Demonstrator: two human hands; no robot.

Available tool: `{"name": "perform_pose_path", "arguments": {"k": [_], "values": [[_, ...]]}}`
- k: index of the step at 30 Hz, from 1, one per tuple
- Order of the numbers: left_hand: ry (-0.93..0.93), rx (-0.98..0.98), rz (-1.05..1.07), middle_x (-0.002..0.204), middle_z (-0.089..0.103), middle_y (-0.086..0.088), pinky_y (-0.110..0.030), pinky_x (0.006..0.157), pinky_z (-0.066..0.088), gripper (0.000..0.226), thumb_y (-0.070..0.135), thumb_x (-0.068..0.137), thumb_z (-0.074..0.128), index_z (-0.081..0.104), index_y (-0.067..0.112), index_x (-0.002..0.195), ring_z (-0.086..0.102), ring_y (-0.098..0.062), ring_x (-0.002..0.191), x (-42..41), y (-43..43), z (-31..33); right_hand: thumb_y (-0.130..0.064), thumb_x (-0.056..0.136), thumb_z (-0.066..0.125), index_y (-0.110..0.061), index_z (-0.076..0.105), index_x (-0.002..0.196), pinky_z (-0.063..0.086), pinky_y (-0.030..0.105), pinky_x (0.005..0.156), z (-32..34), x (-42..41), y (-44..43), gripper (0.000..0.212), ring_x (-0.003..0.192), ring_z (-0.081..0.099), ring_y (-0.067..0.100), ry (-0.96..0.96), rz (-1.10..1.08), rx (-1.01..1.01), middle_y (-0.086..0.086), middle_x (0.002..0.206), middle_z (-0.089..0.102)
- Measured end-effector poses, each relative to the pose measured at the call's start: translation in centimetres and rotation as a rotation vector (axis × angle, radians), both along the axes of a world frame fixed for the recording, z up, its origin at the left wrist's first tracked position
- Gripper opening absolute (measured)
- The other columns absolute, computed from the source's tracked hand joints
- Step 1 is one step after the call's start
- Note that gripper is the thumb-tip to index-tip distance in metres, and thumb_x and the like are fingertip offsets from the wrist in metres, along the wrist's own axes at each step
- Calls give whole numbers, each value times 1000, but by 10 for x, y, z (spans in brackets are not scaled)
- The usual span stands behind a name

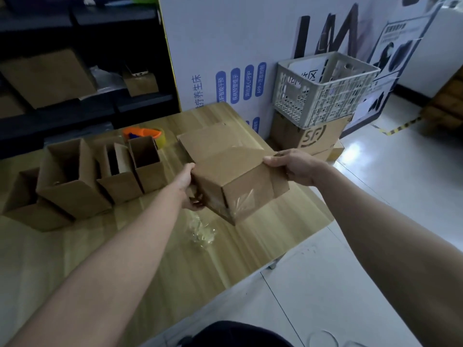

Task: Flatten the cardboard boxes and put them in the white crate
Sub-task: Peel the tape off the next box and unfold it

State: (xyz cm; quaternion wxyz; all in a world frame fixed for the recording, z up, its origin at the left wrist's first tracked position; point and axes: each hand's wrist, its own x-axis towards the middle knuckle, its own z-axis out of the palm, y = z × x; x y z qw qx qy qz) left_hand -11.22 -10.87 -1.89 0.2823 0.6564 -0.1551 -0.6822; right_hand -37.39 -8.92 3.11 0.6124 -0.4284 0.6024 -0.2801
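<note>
Dark fabric [238,334] fills the bottom edge, and beyond it two bare forearms reach over a pale wood-grain table [112,246]. Between them a brown cardboard box with clear tape on its near face [225,176] is held over the table's right part. The left hand [190,186] grips its left side, thumb on the top edge and fingers curled underneath, while the right hand [290,166] pinches the right-hand flap, thumb on top. A crumpled wad of clear tape [203,234] lies on the table just below the box. To the left stands a row of open-topped small cardboard boxes [72,176] — their contents cannot be made out — with an orange tape dispenser [144,134] behind them. Off the table's far right corner, a white perforated plastic crate [333,101] sits on a brown carton printed SF [313,137], against a tall white printed panel [225,46]; a white printed sheet [303,71] leans inside the crate.
</note>
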Motion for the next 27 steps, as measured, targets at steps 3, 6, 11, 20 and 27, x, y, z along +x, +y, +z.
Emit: {"name": "perform_pose_path", "arguments": {"k": [3,6,11,20,27], "values": [[-133,-174,-57,123,49,-3,-44,86,48,55,55,85,56,52,16,124,48,-34,114,-3,-1,2,-32,69,80,-8,69,101,56,28,59,7,13,-14,41,75,72,21,90,-142,-53,5,85,74],[-474,-663,-49,100,60,-4,-21,69,44,25,33,88,62,58,12,102,55,-22,90,-8,1,10,-40,71,80,-12,65,94,45,29,57,6,26,-25,39,78,63,21,314,-254,-10,4,86,67],[-582,-992,-658,91,61,5,-17,76,46,11,16,83,69,65,18,93,58,-11,86,-7,16,9,-36,74,79,-6,57,104,37,32,54,-4,43,-27,48,73,54,24,397,-374,115,7,85,57],[-726,-960,-925,91,60,0,-23,75,41,20,14,80,71,66,15,99,54,-16,85,-6,30,-27,-43,71,79,-12,43,134,42,33,55,-53,40,-8,79,76,56,21,475,-507,184,6,93,58],[-772,-1006,-964,103,57,-3,-33,88,46,18,19,81,72,64,12,95,53,-20,98,-31,25,-22,-62,63,74,-36,20,146,17,61,110,-72,22,2,102,143,4,34,1059,296,-157,-3,156,13]]}}
